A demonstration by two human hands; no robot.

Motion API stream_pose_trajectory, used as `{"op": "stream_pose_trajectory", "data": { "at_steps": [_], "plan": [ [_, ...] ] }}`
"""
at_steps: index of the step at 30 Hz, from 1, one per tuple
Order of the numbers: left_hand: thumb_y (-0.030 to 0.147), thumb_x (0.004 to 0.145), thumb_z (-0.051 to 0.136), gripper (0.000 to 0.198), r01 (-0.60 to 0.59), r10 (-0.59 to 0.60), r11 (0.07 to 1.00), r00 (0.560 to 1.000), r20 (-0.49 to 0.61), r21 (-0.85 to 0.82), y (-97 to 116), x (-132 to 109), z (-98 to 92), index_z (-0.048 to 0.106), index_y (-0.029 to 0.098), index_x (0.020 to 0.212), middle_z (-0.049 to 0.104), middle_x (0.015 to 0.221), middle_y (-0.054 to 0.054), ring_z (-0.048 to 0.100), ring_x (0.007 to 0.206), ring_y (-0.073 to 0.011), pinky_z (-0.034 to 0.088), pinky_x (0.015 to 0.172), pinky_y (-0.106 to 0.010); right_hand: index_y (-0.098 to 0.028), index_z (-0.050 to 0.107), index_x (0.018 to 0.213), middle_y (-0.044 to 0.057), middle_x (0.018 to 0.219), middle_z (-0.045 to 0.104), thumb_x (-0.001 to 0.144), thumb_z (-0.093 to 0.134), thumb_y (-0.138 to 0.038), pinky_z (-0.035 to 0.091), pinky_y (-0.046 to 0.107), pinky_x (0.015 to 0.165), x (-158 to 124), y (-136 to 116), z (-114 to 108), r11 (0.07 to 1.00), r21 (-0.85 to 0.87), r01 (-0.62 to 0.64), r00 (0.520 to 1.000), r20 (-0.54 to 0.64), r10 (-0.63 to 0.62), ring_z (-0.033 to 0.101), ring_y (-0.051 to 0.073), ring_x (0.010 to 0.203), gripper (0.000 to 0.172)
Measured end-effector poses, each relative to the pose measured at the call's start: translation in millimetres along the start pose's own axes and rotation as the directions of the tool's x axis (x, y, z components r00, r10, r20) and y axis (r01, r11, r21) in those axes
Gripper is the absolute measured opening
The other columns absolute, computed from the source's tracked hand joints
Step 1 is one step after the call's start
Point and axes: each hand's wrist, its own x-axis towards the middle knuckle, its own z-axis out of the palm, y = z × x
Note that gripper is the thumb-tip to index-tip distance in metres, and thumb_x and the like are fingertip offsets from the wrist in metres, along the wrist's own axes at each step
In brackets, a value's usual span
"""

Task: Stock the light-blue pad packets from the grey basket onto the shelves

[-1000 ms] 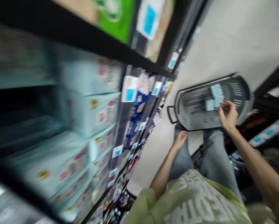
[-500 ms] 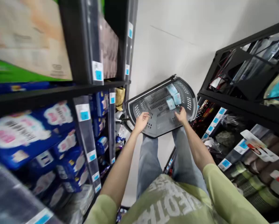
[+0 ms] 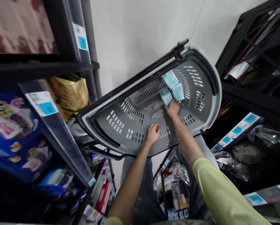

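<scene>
A grey perforated shopping basket (image 3: 140, 125) is in front of my legs, its open top facing me. Inside it, toward the right, lie several small light-blue soft packs (image 3: 170, 78), which look like tissue packs. My right hand (image 3: 173, 107) reaches into the basket, fingers apart. Its fingertips touch the lower edges of the two nearest packs, without a visible grip around either. Over the basket's near side is my left hand (image 3: 153, 132), its fingers loosely curled and slightly apart, with nothing visible in them.
Shelving with blue packages (image 3: 11, 131) and a gold bag (image 3: 69, 92) stands close on the left. A black rack (image 3: 250, 93) with priced goods rises on the right. The basket's black handle (image 3: 140, 82) runs along its far edge. Pale floor (image 3: 140, 28) lies beyond.
The basket appears larger and closer. My right hand has moved from just below the packs up against them. My left hand has shifted right, its fingers more curled.
</scene>
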Motion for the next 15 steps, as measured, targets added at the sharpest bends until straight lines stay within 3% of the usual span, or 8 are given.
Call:
{"op": "stream_pose_trajectory", "data": {
  "at_steps": [2, 4, 8, 11, 13, 15],
  "plan": [
    [0.006, 0.085, 0.058, 0.026, 0.028, -0.028, 0.999, 1.0, -0.013, -0.016, -13.5, -14.3, -2.0, 0.07, 0.018, 0.105, 0.072, 0.115, -0.011, 0.068, 0.11, -0.024, 0.052, 0.109, -0.041, -0.006, 0.046, 0.141, 0.031, 0.15, 0.052, 0.084, 0.077, -0.041, 0.031, 0.058, 0.124, 1.8, 0.0, -8.2, 0.997, 0.073, 0.005, 0.999, 0.04, -0.008, 0.042, 0.042, 0.145, 0.074],
    [0.009, 0.086, 0.059, 0.025, 0.051, -0.051, 0.998, 0.999, -0.004, -0.04, -20.0, -24.4, -16.9, 0.07, 0.019, 0.106, 0.073, 0.113, -0.01, 0.069, 0.108, -0.0242, 0.052, 0.11, -0.043, -0.007, 0.051, 0.138, 0.028, 0.149, 0.056, 0.085, 0.074, -0.047, 0.036, 0.055, 0.122, -1.0, 3.4, -23.9, 0.974, 0.227, 0.008, 0.979, 0.196, -0.054, 0.048, 0.039, 0.141, 0.071],
    [0.02, 0.09, 0.063, 0.021, 0.096, -0.095, 0.989, 0.995, 0.013, -0.112, -12.5, -33.1, -71.5, 0.069, 0.017, 0.11, 0.076, 0.106, -0.011, 0.071, 0.098, -0.0241, 0.056, 0.104, -0.044, -0.014, 0.065, 0.129, 0.013, 0.132, 0.071, 0.086, 0.066, -0.044, 0.052, 0.04, 0.106, -23.6, 8.6, -70.3, 0.894, 0.448, 0.018, 0.86, 0.449, -0.242, 0.066, 0.026, 0.116, 0.052],
    [0.036, 0.098, 0.061, 0.037, 0.093, -0.098, 0.97, 0.995, -0.011, -0.225, 9.3, -37.4, -119.5, 0.061, 0.017, 0.13, 0.072, 0.124, -0.015, 0.07, 0.112, -0.0244, 0.06, 0.098, -0.041, -0.016, 0.067, 0.129, 0.01, 0.121, 0.075, 0.082, 0.064, -0.044, 0.057, 0.037, 0.094, -49.3, 2.4, -104.8, 0.822, 0.567, -0.046, 0.744, 0.568, -0.351, 0.068, 0.022, 0.102, 0.055],
    [0.045, 0.1, 0.059, 0.048, 0.074, -0.09, 0.907, 0.996, -0.019, -0.415, 29.4, -42.3, -145.9, 0.053, 0.02, 0.14, 0.065, 0.139, -0.016, 0.066, 0.124, -0.0253, 0.063, 0.094, -0.04, -0.015, 0.067, 0.131, 0.009, 0.119, 0.074, 0.076, 0.069, -0.045, 0.056, 0.039, 0.097, -66.7, -8.1, -122.6, 0.769, 0.639, -0.012, 0.657, 0.584, -0.476, 0.067, 0.023, 0.103, 0.062],
    [0.055, 0.099, 0.061, 0.054, 0.055, -0.064, 0.782, 0.998, 0.008, -0.621, 51.3, -49.4, -163.3, 0.051, 0.023, 0.142, 0.058, 0.148, -0.016, 0.063, 0.126, -0.0275, 0.065, 0.091, -0.044, -0.015, 0.067, 0.132, 0.01, 0.124, 0.07, 0.067, 0.08, -0.042, 0.052, 0.042, 0.107, -85.3, -22.5, -135.2, 0.708, 0.68, 0.19, 0.636, 0.464, -0.617, 0.064, 0.025, 0.113, 0.072]
  ]
}}
